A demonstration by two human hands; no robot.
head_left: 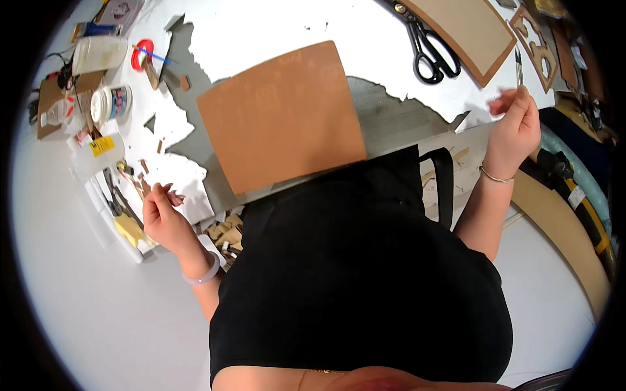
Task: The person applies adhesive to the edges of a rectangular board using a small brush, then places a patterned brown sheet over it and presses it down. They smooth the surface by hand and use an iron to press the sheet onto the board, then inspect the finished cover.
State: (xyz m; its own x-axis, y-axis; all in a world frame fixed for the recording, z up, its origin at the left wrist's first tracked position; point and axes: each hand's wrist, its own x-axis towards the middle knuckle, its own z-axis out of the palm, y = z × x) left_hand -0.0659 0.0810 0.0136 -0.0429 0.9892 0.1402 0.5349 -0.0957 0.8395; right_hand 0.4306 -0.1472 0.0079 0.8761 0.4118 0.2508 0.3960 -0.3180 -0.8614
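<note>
A brown leather panel (283,117) with a slightly curved far edge lies flat on the worktable, in front of my body. Off to its left, my left hand (164,220) hovers by the table's corner, apart from the panel. Its fingers are curled with thumb and forefinger together; whatever they hold, if anything, is hidden. My right hand (516,127) is raised at the right end of the table. Between its thumb and fingers is a slim metal tool (519,68), pointing away from me; its exact kind is unclear.
Black-handled scissors (430,55) lie at the far right beside a beige panel with brown edging (469,36). A white tub (111,104), a bottle with a yellow label (98,153) and a red lid (142,55) stand left. Rolls of material (574,182) lean at right.
</note>
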